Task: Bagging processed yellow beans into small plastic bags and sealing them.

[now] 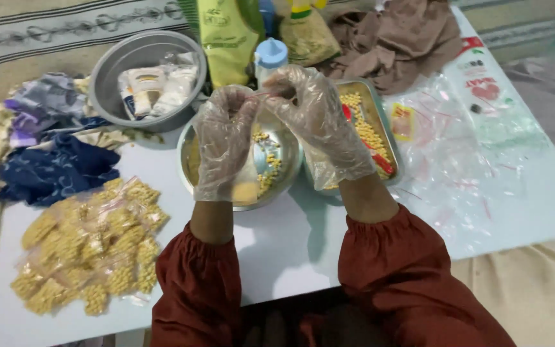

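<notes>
Lying under both hands, a round shiny metal bowl [191,168] with yellow bits is seen. A small clear plastic bag [266,138] is pinched at its top between the gloved left hand [221,142] and right hand [319,122].
</notes>
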